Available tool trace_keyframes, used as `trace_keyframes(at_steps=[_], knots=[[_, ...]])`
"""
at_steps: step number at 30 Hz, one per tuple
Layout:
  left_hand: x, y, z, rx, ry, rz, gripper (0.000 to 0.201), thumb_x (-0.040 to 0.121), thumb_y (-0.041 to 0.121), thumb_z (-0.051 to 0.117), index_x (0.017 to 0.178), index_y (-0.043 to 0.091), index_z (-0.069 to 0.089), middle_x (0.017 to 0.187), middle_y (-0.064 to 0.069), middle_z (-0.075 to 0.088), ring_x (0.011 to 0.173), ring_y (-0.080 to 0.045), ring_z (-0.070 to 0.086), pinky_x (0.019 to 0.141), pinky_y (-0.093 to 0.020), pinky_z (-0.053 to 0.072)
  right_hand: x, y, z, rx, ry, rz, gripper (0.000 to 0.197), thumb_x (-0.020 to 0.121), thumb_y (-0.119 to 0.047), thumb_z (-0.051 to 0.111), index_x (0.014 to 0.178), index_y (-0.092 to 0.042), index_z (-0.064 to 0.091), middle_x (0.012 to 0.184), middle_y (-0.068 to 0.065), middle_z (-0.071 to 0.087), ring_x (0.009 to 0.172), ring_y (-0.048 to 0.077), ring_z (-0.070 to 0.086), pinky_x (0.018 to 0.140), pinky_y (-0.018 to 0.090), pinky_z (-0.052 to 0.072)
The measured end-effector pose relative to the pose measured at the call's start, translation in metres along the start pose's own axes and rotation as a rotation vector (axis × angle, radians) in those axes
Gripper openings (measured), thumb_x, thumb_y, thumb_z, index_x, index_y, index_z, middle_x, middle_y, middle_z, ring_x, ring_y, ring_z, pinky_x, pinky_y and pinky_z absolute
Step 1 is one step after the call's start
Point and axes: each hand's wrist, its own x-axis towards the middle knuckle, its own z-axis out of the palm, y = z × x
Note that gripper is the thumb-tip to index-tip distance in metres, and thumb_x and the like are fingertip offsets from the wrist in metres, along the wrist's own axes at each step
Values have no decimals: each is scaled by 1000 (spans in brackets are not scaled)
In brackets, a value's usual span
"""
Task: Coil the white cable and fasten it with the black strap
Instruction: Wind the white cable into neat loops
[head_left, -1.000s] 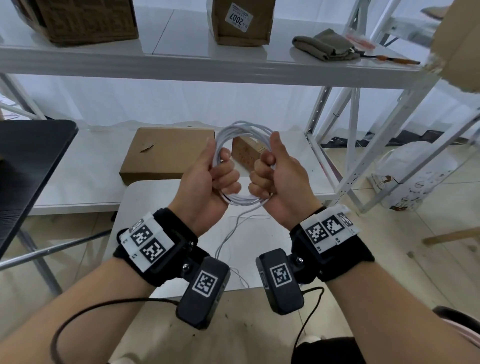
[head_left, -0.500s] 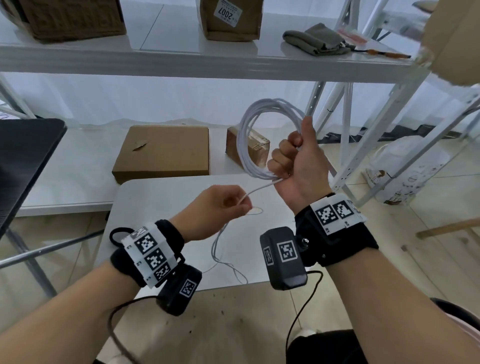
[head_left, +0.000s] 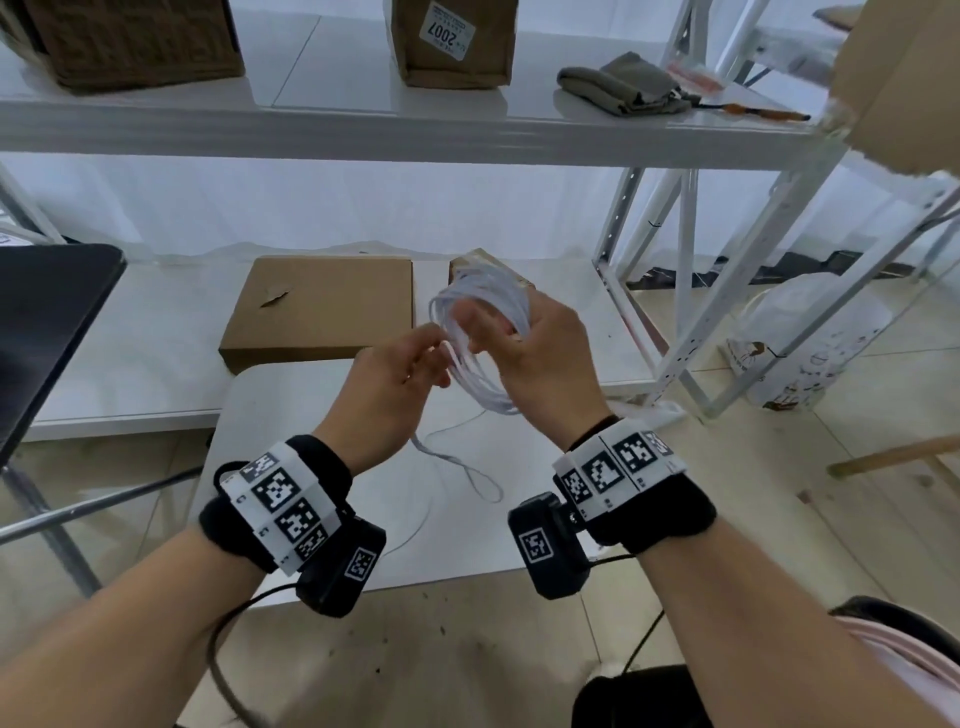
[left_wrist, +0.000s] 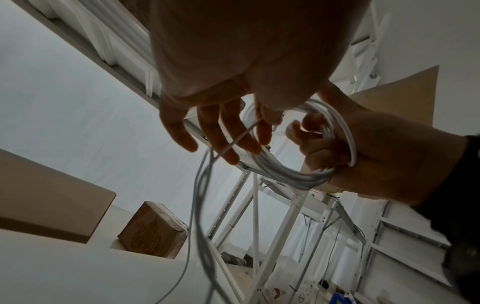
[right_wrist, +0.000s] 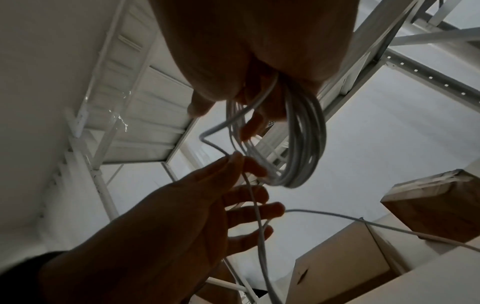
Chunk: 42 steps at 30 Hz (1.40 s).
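My right hand (head_left: 540, 353) grips the coiled white cable (head_left: 480, 387) above the far edge of the table, several loops running through its curled fingers (left_wrist: 311, 142). My left hand (head_left: 400, 369) is right beside the coil, on its left. It pinches a loose strand (right_wrist: 249, 185) between thumb and forefinger, with the other fingers (right_wrist: 270, 209) spread straight. The rest of the cable's tail (head_left: 467, 467) hangs down and lies looped on the white table (head_left: 291, 415). No black strap shows in any view.
A flat cardboard box (head_left: 322, 306) and a small box lie on the low shelf behind the table. White rack legs (head_left: 623, 332) rise at the right, with a plastic bag (head_left: 810, 343) on the floor beyond. A black desk (head_left: 47, 312) stands at the left.
My right hand has come down and tilted the coil towards me. The left hand has risen from near the table up to the coil, bringing a strand with it.
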Motion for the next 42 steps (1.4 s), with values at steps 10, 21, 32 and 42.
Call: trace_keyframes(at_steps=[10,21,32,42], knots=[[-2,0,-8,31,21,-28,10,99,33,59,100,28,68,82,4,72,79,-14,67,72,-27,53,4,7,3,15,-133,105,57,63,-55,83,97,-11,71,65,1,67,60,13,61,70,47,57],[4,-11,-19,-28,31,-15,25,91,0,67,107,20,68,102,9,71,98,-9,67,89,-13,51,5,3,-7,-54,58,157,17,74,-17,74,67,-11,60,62,9,62,55,15,50,62,41,52],[7,-30,-23,166,91,-109,13,90,35,71,82,26,72,92,10,71,93,-6,65,87,-27,51,11,8,-19,177,419,214,33,76,-11,70,60,-23,45,50,-14,45,45,8,39,55,29,41],[6,-60,-19,477,51,-194,18,93,23,70,84,8,72,89,-7,68,83,-21,61,73,-28,40,15,1,-34,363,628,225,28,73,-9,65,61,-23,44,59,2,47,48,19,39,56,27,40]])
